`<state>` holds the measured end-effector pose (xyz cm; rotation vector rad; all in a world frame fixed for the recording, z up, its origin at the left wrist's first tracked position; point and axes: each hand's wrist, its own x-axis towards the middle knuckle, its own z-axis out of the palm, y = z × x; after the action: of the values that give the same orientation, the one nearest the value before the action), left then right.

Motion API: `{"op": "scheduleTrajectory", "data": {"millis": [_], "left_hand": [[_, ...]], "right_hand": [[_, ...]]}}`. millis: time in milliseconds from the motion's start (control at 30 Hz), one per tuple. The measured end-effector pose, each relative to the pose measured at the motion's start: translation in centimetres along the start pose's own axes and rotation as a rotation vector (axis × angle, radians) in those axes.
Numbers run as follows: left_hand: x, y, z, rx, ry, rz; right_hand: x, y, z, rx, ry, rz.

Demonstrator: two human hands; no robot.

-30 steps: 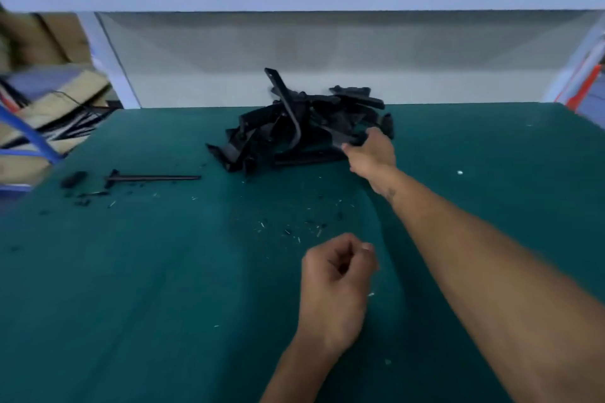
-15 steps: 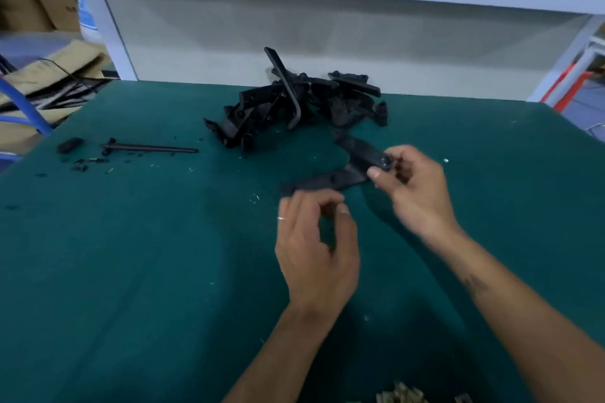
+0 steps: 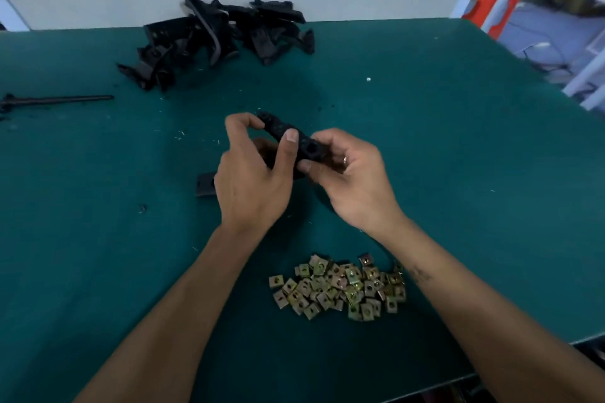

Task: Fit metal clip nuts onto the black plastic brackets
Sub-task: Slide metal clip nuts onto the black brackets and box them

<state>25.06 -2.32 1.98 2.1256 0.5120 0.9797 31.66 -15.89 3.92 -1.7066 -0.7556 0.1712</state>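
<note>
Black plastic bracket (image 3: 288,137) (long, with holes) is gripped by left hand (image 3: 252,180) and right hand (image 3: 350,180); brass-coloured nuts (image 3: 340,286) lie heaped nearby.

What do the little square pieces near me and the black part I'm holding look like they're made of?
Square pieces: likely plated metal, with a yellowish-gold sheen and thin folded edges. Black part: probably moulded plastic, matte and uniformly black, with little shine.

One camera only — worn on the head, looking forward and down, close above the green surface (image 3: 458,141), with both forearms entering from the lower edge.
</note>
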Motion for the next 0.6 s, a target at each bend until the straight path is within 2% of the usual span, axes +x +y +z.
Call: {"op": "scheduleTrajectory", "data": {"millis": [133,233,367,500,600], "left_hand": [[0.0,-0.3,0.2,-0.09,-0.135,0.025],[0.1,-0.3,0.4,-0.161,-0.199,-0.005],[0.3,-0.6,0.9,-0.198,-0.273,-0.065],[0.3,-1.0,0.9,-0.078,-0.337,-0.024],[0.5,-0.7,0.8,-0.02,-0.365,-0.016]], "right_hand": [[-2.7,0.3,-3.0,-0.163,0.022,0.108],[-6.5,0.4,-5.9,-0.162,0.048,0.162],[-10.5,-0.1,-6.9,-0.23,-0.051,0.124],[-10.8,-0.2,-6.7,-0.363,-0.145,0.121],[-10.3,-0.3,-7.2,-0.372,-0.227,0.139]]}}
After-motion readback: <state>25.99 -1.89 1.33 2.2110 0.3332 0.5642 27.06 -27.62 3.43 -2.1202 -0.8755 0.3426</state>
